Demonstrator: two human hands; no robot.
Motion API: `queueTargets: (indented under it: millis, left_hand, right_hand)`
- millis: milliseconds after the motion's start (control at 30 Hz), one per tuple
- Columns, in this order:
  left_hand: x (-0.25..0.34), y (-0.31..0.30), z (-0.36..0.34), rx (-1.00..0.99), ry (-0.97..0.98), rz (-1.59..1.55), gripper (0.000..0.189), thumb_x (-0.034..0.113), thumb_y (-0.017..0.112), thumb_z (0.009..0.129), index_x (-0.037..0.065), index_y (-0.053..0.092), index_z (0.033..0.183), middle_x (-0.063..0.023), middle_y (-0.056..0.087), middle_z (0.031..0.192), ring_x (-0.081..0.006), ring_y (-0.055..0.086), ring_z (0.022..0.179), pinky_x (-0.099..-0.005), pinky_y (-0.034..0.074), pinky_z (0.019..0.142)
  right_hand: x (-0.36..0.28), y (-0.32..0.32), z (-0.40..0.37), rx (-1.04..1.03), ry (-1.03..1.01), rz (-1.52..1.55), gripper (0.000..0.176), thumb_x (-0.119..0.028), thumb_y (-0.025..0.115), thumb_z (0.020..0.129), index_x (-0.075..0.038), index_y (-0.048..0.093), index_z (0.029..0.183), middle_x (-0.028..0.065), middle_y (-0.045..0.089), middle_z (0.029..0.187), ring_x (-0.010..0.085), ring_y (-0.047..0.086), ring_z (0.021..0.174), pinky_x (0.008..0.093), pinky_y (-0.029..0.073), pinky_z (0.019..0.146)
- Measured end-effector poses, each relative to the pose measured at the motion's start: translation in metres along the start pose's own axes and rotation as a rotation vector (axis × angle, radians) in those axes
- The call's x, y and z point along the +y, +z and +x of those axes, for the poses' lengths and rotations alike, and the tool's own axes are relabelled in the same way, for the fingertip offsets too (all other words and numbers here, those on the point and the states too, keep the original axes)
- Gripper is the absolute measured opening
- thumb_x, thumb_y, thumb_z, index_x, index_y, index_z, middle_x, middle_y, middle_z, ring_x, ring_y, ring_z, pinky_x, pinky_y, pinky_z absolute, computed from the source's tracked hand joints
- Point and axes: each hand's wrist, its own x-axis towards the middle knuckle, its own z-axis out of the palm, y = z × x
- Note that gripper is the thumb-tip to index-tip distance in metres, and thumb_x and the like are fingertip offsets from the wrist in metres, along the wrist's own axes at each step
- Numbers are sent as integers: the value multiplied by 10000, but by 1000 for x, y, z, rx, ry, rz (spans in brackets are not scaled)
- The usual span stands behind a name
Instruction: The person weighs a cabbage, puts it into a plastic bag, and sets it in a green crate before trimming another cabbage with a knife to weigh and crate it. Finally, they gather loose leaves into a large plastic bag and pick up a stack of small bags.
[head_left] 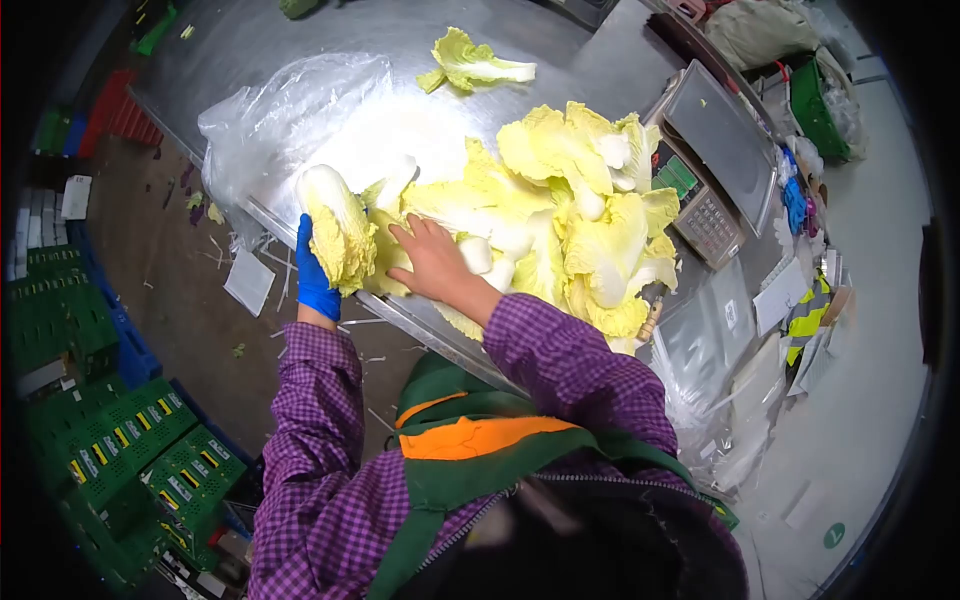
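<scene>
A napa cabbage (340,225), white at its base and yellow at the leaves, is in my left hand (316,275), which wears a blue glove. It is held upright at the table's near left edge. Bare and with fingers spread, my right hand (432,262) rests over the loose cabbage leaves (520,215) just right of the cabbage. The leaves form a wide heap reaching to the right. One separate cabbage leaf (478,66) lies farther back on the metal table (400,30).
A clear plastic bag (285,110) lies at the table's left. A scale (715,170) with keypad stands at the right, a wooden-handled tool (650,318) below it. Plastic sleeves (710,330) lie at the front right. Green crates (125,440) stack on the left floor.
</scene>
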Motion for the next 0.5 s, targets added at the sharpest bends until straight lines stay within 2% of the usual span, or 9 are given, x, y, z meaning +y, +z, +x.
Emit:
queueTargets:
  millis: [67,133,167,233,300,333,367,467,500]
  left_hand:
    - [6,-2,1,42,21,19,654,471,473,886,20,376,1350,-182,486,1294,-331,489,1163,-440,381,1007]
    - [17,-8,3,-27,60,-17,696,495,462,881,30,323,1378,-192,443,1326,-361,472,1172,-467,401,983]
    - [18,-11,0,-58,70,-32,717,508,456,878,34,296,1392,-197,422,1343,-376,463,1176,-481,411,970]
    - [20,6,-6,-96,88,-106,727,513,472,871,37,296,1392,-199,426,1336,-374,474,1157,-482,409,970]
    - [27,-18,-2,-153,85,-53,724,513,472,872,35,302,1389,-199,425,1338,-362,470,1165,-479,404,979]
    - [25,-12,-8,-92,106,-24,719,513,470,875,33,310,1385,-198,426,1338,-348,463,1178,-473,399,989]
    - [26,-10,-10,-130,97,-66,730,510,478,872,34,290,1394,-200,411,1349,-353,459,1182,-475,399,989]
    - [21,-8,-11,-178,87,-90,791,508,523,844,33,241,1410,-215,364,1376,-379,448,1180,-483,410,975]
    - [18,-8,-9,-184,72,-88,791,508,523,844,33,241,1410,-215,364,1376,-379,448,1180,-483,410,975]
  right_hand:
    - [3,-21,-12,85,-108,-19,767,-423,679,744,-89,376,1365,245,347,1367,357,327,1278,470,250,1075]
    - [36,-32,-14,60,-140,-334,744,-424,672,748,-84,404,1353,229,329,1396,368,304,1293,488,217,1085]
    - [62,-33,-14,96,-69,-321,737,-420,675,743,-94,413,1350,208,323,1412,374,316,1282,511,230,1067]
    - [108,-53,3,129,188,-209,677,-415,680,746,-105,464,1307,181,413,1357,305,375,1269,442,276,1059]
    - [118,-108,-12,478,130,-200,647,-363,685,780,-95,444,1317,176,431,1343,300,415,1239,423,312,1048]
    - [133,-130,-21,543,164,73,673,-377,696,769,-88,437,1319,179,428,1347,315,419,1239,407,337,1039]
    - [122,-164,-43,524,291,343,722,-387,709,754,-52,420,1325,185,432,1348,332,436,1227,405,351,1029]
    - [167,-156,-88,554,374,103,752,-405,694,764,-10,398,1331,202,446,1333,344,457,1208,408,373,1006]
    - [186,-136,-91,474,531,8,750,-419,675,776,0,394,1331,215,451,1324,351,448,1215,414,368,1008]
